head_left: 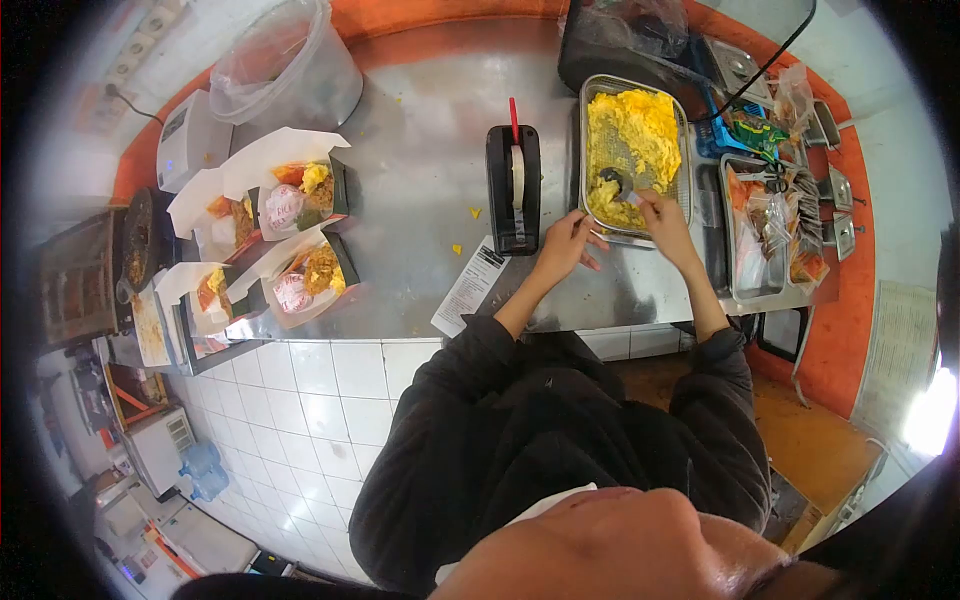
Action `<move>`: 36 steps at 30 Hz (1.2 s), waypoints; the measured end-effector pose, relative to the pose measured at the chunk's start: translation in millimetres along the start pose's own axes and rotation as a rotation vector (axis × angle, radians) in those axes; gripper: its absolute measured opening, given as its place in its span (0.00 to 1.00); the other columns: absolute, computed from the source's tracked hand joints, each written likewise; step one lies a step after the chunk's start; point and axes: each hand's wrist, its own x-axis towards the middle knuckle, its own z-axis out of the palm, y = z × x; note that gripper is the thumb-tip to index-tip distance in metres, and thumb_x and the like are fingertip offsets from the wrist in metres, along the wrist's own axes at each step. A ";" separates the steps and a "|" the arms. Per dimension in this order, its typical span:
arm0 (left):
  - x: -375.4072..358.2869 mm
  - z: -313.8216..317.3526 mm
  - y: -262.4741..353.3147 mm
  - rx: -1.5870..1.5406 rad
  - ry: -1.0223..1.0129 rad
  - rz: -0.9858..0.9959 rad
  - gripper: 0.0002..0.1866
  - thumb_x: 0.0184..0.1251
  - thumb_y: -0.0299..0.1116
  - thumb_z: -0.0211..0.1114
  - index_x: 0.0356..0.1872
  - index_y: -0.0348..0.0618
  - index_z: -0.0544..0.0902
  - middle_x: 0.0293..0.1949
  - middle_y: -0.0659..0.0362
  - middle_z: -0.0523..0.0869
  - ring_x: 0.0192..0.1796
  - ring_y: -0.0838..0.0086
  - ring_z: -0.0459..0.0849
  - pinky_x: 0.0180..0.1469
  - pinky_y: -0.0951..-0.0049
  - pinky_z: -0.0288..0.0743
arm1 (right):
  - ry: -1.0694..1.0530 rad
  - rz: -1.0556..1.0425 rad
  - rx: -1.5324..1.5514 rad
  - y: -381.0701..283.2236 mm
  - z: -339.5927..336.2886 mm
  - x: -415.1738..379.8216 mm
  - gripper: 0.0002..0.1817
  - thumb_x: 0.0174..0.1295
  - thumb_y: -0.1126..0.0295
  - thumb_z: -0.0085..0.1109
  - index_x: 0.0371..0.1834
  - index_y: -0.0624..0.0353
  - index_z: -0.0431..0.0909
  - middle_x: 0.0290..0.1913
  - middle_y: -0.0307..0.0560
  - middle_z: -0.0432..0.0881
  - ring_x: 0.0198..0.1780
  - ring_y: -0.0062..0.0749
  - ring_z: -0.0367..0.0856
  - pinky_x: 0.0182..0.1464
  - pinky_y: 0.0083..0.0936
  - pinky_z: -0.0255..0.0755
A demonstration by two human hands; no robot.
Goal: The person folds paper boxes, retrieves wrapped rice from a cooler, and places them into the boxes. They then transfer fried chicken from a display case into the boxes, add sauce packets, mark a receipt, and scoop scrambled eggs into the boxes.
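A metal tray [584, 140] of yellow scrambled egg [640, 125] stands at the back right of the counter. My right hand [660, 222] is closed round the handle of a dark spoon [617, 184], whose bowl is among the egg at the tray's near left. Close to the tray's near left corner is my left hand [572, 243], its fingers apart and nothing seen in them. Left of that hand stands a black tape dispenser [500, 190], with a printed receipt [470, 288] lying beside its near end.
Open food boxes [270, 255] with wrapped rice and egg stand at the left. Behind them are a clear plastic bucket [320, 80] and a white device [190, 143]. A tray of sachets [768, 235] lies at the right, near metal containers [838, 188].
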 end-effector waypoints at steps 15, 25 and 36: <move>0.4 6.4 8.8 0.091 0.081 0.088 0.12 0.71 0.30 0.45 0.38 0.29 0.71 0.29 0.48 0.82 0.27 0.67 0.84 0.20 0.71 0.81 | -0.356 0.423 0.515 -11.8 -3.9 4.1 0.12 0.66 0.71 0.46 0.34 0.66 0.78 0.15 0.31 0.62 0.14 0.16 0.58 0.16 0.18 0.51; -4.3 5.0 10.9 0.127 0.089 0.097 0.12 0.71 0.30 0.46 0.36 0.29 0.71 0.26 0.49 0.81 0.26 0.67 0.84 0.19 0.71 0.81 | -0.123 0.583 0.841 -7.7 19.4 -29.2 0.11 0.67 0.67 0.47 0.43 0.62 0.76 0.15 0.27 0.54 0.12 0.13 0.50 0.14 0.16 0.46; -52.9 -14.3 6.4 0.111 -0.110 -0.034 0.13 0.71 0.38 0.45 0.45 0.37 0.67 0.30 0.49 0.84 0.19 0.64 0.83 0.20 0.68 0.77 | 0.248 0.261 0.766 -15.7 36.6 -35.2 0.05 0.68 0.68 0.46 0.35 0.52 0.70 0.19 0.26 0.58 0.19 0.10 0.54 0.19 0.11 0.49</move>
